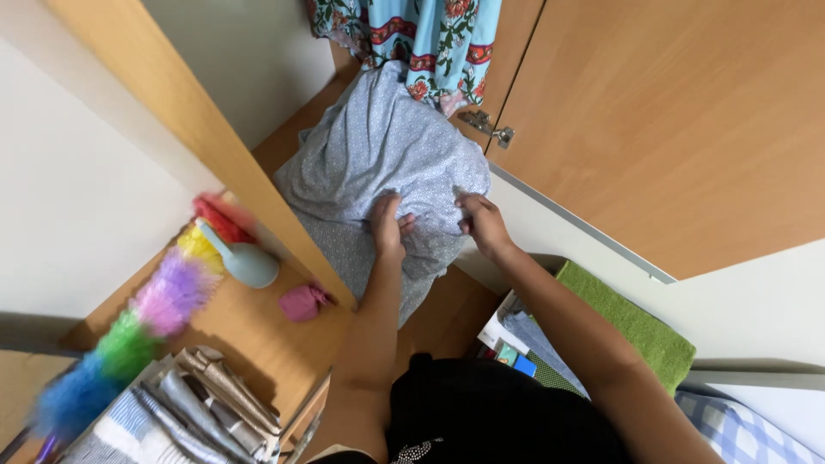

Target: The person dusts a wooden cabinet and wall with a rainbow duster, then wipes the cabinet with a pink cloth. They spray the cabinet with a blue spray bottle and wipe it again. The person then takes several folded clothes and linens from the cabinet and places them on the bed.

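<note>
Both hands — left hand (388, 222), right hand (483, 223) — grip grey cloth (378, 146) beneath.

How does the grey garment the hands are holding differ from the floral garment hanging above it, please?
The grey garment is plain grey with fine speckles; the floral garment is turquoise with red and green flowers. The grey garment is bunched on the wardrobe shelf, gripped by the left hand and right hand; the floral garment hangs loose, untouched. Both are soft cloth inside the wooden wardrobe.
</note>
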